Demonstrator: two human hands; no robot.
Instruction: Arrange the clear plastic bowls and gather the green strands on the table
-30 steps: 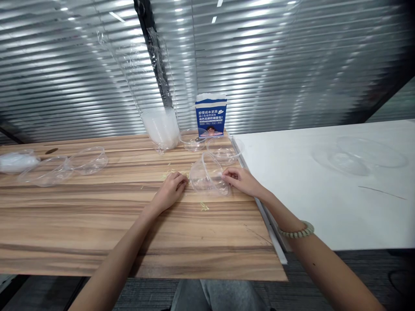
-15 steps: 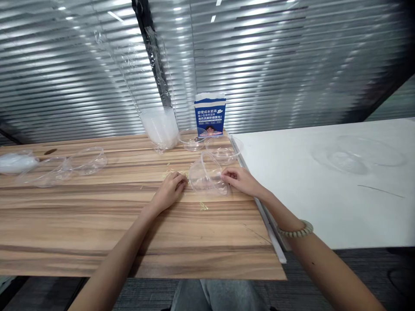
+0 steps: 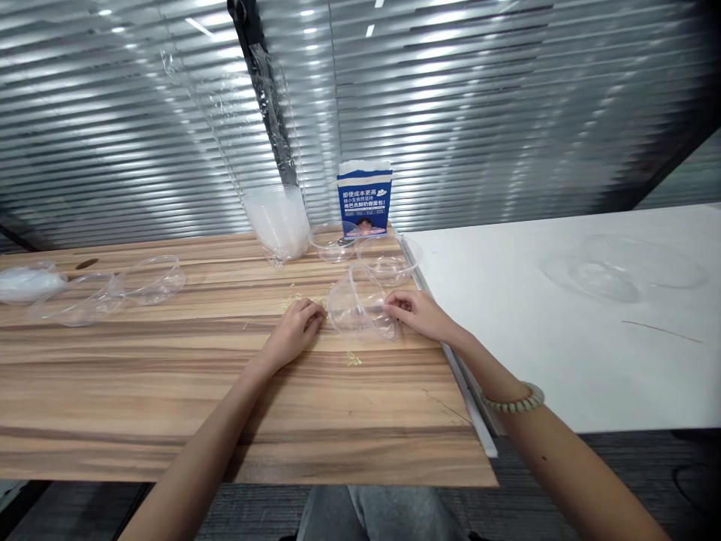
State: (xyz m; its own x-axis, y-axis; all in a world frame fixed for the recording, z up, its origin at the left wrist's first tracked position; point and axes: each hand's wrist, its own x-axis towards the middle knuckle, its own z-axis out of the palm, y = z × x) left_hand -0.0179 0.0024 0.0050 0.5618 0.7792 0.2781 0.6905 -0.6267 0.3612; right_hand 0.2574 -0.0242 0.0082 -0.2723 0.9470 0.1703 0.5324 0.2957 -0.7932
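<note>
Beside the middle of the wooden table my right hand (image 3: 415, 312) pinches the rim of a clear plastic bowl (image 3: 360, 306), which is tipped on its side with its opening turned toward that hand. My left hand (image 3: 294, 330) rests on the tabletop just left of the bowl, its fingers curled and pressed together. Whatever those fingertips may hold is too small to make out. Small yellowish strips (image 3: 354, 359) lie in front of the bowl, and more are scattered by my left fingers. Behind the tilted one, two more clear bowls (image 3: 388, 269) stand upright.
A stack of clear plastic bowls (image 3: 279, 224) leans at the back, beside a blue printed paper bag (image 3: 365, 199). Further clear bowls (image 3: 149, 282) and a white plastic bundle (image 3: 31, 284) are at left. On the right, a white table (image 3: 535, 353) bears faint clear plastic items.
</note>
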